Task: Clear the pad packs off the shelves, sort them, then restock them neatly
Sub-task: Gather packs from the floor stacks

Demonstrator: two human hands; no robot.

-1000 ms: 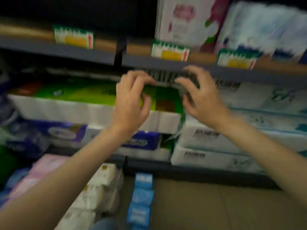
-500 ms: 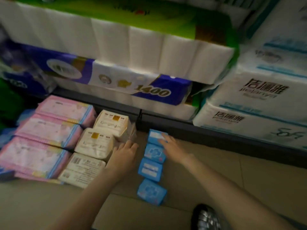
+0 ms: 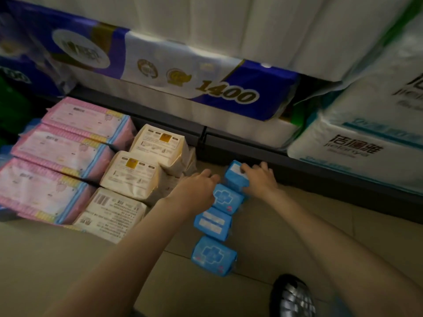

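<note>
Below, left hand (image 3: pixel 194 186) and right hand (image 3: pixel 258 179), fingers curled, flanking farthest glossy, pillowy blue pack (image 3: pixel 235 177).

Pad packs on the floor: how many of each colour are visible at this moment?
Pink packs: 3
Cream packs: 3 clearly visible; more may be hidden behind
Small blue packs: 4, in a row
Total: 10

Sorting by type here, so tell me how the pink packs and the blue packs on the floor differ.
The pink packs are large, flat and long; the blue packs are small and squarish. Pink ones lie leftmost, away from both hands; blue ones run in a line between the left hand and right hand. Both sit on the floor.
</note>
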